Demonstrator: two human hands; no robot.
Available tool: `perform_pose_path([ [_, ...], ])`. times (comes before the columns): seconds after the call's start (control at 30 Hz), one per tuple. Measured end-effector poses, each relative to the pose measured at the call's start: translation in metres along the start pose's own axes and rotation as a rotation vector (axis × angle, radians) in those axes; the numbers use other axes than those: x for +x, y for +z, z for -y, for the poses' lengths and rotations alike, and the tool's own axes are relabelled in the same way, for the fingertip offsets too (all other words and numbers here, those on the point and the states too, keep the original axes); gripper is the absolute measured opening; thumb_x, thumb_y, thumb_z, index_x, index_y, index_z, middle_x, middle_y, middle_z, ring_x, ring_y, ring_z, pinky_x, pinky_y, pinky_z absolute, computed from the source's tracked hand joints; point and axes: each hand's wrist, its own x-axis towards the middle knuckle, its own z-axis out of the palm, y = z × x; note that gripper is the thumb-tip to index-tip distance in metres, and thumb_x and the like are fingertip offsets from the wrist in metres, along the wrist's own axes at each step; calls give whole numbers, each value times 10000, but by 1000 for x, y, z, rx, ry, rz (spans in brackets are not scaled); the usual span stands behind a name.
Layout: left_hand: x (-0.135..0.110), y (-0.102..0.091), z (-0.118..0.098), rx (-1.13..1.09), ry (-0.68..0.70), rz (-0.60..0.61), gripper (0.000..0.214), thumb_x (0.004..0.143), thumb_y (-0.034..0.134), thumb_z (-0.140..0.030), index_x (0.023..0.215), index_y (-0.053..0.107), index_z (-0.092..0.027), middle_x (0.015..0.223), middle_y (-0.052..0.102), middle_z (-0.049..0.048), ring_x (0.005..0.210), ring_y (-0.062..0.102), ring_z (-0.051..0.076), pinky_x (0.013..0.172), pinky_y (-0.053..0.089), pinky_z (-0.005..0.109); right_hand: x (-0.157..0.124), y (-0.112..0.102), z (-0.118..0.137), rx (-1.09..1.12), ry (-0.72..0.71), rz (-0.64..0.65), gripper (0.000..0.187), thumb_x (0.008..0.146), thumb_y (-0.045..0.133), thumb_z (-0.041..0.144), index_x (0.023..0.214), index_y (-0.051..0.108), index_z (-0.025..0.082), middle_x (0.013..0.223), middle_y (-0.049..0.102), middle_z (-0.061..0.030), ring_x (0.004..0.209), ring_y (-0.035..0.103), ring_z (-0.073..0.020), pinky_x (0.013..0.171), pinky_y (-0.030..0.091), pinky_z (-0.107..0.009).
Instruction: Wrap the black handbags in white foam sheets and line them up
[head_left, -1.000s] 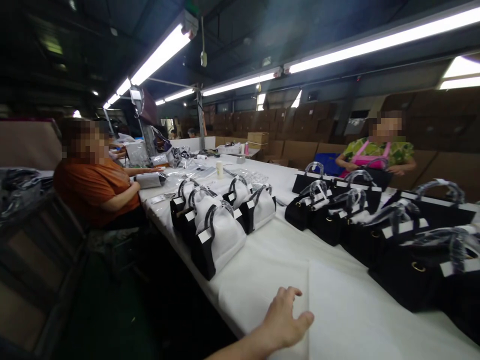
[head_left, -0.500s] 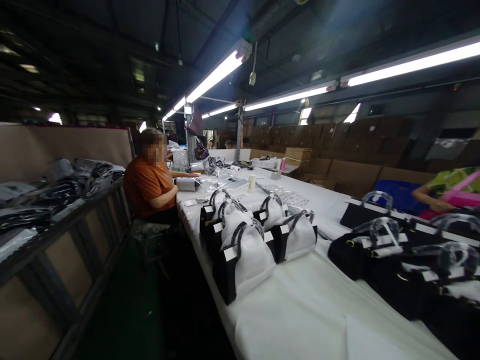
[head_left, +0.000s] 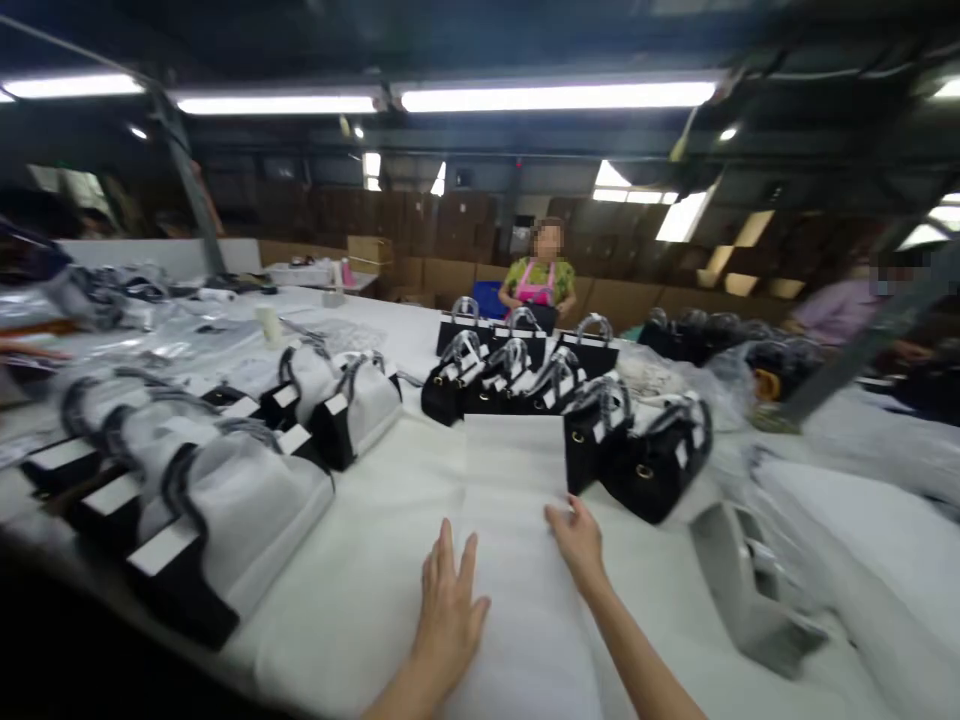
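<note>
My left hand (head_left: 448,608) lies flat with fingers stretched out on a white sheet (head_left: 514,470) spread on the white table (head_left: 375,560). My right hand (head_left: 578,538) rests on the sheet's right edge, fingers slightly curled, thumb apart, holding nothing that I can see. Just beyond the right hand stand black handbags (head_left: 645,455) with wrapped handles. To the left sit bags in white covers (head_left: 232,505).
More black handbags (head_left: 517,365) stand mid-table. A person in a green top and pink apron (head_left: 541,280) stands across the table. Another person (head_left: 840,310) is at the far right. Clear plastic bags (head_left: 780,560) lie right. Cardboard boxes (head_left: 420,240) line the back wall.
The view swung from the left side of the table to the right. Both hands, out of view half a second ago, now rest on the white sheet.
</note>
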Motion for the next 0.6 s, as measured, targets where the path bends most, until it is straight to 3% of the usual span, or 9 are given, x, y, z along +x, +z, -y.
perform_pose_path([
  [0.1, -36, 29, 12, 150, 342, 117, 756, 807, 613, -311, 1456, 225, -306, 1568, 93, 115, 1419, 115, 361, 1106, 188, 615, 1, 16, -29, -109, 112, 30, 494, 814, 489, 363, 1189, 578, 55, 1053, 678, -148, 931, 635, -234, 808, 473, -293],
  [0.17, -60, 44, 16, 180, 451, 225, 869, 757, 665, -464, 1463, 173, -341, 1563, 107, 118, 1413, 108, 389, 1081, 179, 669, -7, 33, -37, -155, 154, 63, 495, 831, 464, 341, 1213, 559, 40, 1119, 653, -185, 1000, 617, -252, 860, 447, -300],
  [0.3, -88, 68, 24, 190, 464, 365, 973, 705, 666, -598, 1455, 76, -406, 1554, 30, 142, 1385, 109, 464, 993, 163, 780, -12, 46, -41, -230, 188, 123, 476, 869, 436, 322, 1251, 535, 56, 1138, 644, -196, 1040, 600, -266, 890, 419, -312],
  [0.43, -102, 93, 27, 165, 617, 443, 951, 721, 637, -620, 1437, 35, -453, 1543, 55, 140, 1355, 186, 489, 927, 206, 816, 1, 42, -43, -298, 210, 153, 445, 882, 440, 305, 1257, 535, 84, 1165, 634, -180, 1054, 592, -263, 887, 411, -305],
  [0.6, -115, 117, 9, 234, 536, 372, 999, 661, 768, -450, 1434, 135, -445, 1521, 202, 133, 1335, 249, 483, 954, 210, 802, 10, 40, -38, -354, 216, 209, 374, 883, 456, 267, 1205, 567, 114, 1121, 654, -161, 1039, 597, -252, 865, 415, -292],
])
